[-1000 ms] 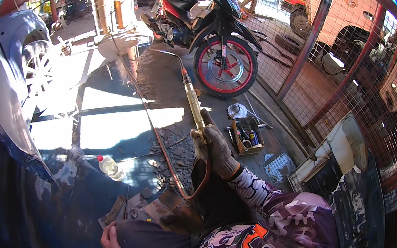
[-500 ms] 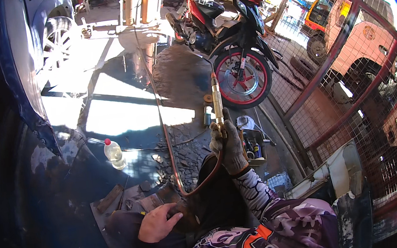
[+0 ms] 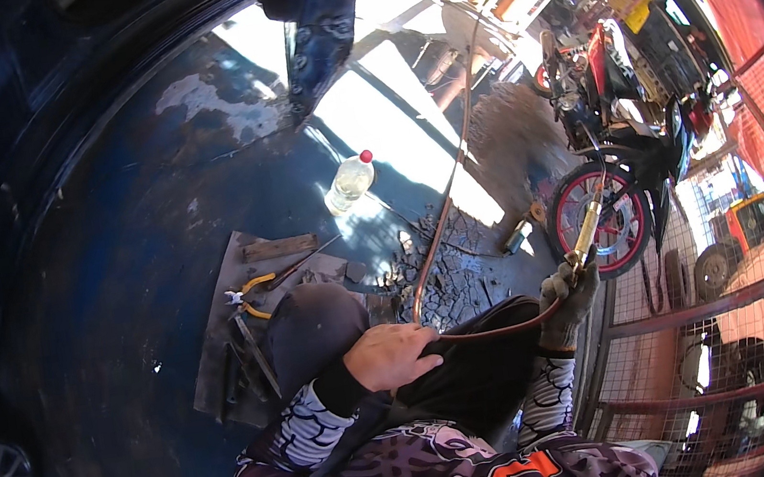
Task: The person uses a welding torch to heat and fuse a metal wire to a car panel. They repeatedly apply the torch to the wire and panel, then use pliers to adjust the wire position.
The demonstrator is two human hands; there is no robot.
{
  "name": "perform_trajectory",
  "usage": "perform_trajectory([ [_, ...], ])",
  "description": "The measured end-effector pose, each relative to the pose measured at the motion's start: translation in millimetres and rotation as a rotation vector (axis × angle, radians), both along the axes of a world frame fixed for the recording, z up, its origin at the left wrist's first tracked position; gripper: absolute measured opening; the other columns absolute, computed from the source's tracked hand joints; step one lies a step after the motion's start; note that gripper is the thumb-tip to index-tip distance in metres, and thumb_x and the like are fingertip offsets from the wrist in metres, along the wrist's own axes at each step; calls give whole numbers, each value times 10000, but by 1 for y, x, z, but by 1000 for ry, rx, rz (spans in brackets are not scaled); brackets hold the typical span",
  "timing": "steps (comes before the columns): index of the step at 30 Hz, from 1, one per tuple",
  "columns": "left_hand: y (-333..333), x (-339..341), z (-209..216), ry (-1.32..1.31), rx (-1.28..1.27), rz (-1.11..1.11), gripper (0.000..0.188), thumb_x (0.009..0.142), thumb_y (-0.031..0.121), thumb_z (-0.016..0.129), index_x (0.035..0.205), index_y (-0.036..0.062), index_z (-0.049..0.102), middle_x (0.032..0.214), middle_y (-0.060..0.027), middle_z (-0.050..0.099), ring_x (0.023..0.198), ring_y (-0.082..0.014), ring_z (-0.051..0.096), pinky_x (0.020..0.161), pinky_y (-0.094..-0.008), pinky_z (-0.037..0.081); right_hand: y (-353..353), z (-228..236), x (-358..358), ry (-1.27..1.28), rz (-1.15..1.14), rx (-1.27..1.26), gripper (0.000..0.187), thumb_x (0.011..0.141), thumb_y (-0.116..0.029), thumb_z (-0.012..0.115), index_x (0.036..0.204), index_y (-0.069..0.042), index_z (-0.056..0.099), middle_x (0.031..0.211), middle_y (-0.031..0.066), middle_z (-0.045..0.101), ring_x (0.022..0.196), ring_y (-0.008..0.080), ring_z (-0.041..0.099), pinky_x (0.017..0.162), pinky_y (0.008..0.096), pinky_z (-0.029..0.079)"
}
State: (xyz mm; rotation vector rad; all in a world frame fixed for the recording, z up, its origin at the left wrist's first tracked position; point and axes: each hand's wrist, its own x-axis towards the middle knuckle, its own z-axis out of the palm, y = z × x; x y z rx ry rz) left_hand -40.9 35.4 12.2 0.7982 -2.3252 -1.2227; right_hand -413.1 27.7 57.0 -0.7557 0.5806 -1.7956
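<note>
The right hand [image 3: 570, 291] wears a grey glove and is wrapped tight around a thin brass torch [image 3: 587, 229]. The torch sticks up out of the fist and leans a little away from the person. Its tip is in front of the motorbike's red wheel [image 3: 604, 221], so it is hard to see if anything is burning there.

A brown hose [image 3: 442, 221] comes out from under that fist. It loops back across the person's lap to the left hand [image 3: 395, 353], then climbs far up and away over the ground.

The left hand is bare. It lies flat with its fingers curled on the dark cloth over the knee, right beside the hose. It looks like it touches the hose, but I cannot be sure.

Past the left hand stands a clear plastic bottle [image 3: 350, 182] with a red cap. The liquid inside is clear and fills most of it.

Closer to the left hand lies a flat board [image 3: 224, 356]. On it are pliers [image 3: 252, 294] with yellow handles and a few dark metal bars.

A red wire fence [image 3: 701, 312] stands close by the right hand.
</note>
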Motion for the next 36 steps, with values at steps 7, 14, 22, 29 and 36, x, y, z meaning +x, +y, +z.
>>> perform_trajectory([
  [7, 1, 6, -3, 93, -5, 23, 384, 964, 375, 660, 1106, 19, 698, 1015, -185, 734, 975, -390, 715, 876, -487, 560, 1, 0, 2, 5, -141, 63, 491, 1074, -421, 573, 1237, 41, 539, 682, -5, 505, 417, 73, 384, 374, 239, 284],
  [14, 5, 14, -4, 136, -2, 40, 400, 966, 373, 657, 1133, 12, 696, 1024, -199, 735, 990, -386, 718, 897, -477, 559, -5, 0, 6, 1, -106, 86, 439, 1072, -409, 577, 1199, 11, 544, 667, -17, 469, 409, 64, 352, 365, 263, 250],
  [22, 7, 24, -5, 221, 21, 59, 406, 963, 362, 666, 1159, 8, 695, 1035, -204, 736, 997, -390, 717, 900, -470, 558, -9, -2, 10, 14, -20, 88, 449, 1069, -414, 584, 1235, 1, 543, 685, -5, 489, 443, 65, 413, 387, 241, 261],
  [29, 7, 31, -2, 240, 51, 60, 398, 959, 351, 674, 1158, 7, 694, 1066, -207, 734, 992, -396, 718, 890, -471, 563, -13, -4, 9, 55, -15, 84, 468, 1074, -419, 566, 1241, 15, 616, 732, 15, 557, 459, 68, 417, 397, 239, 252],
  [36, 4, 37, -1, 272, 72, 68, 391, 969, 340, 669, 1162, 1, 690, 1053, -209, 730, 982, -399, 715, 891, -479, 561, -17, -2, 16, 34, -54, 117, 490, 1078, -439, 561, 1251, 19, 567, 701, -5, 503, 449, 69, 413, 404, 244, 276],
])
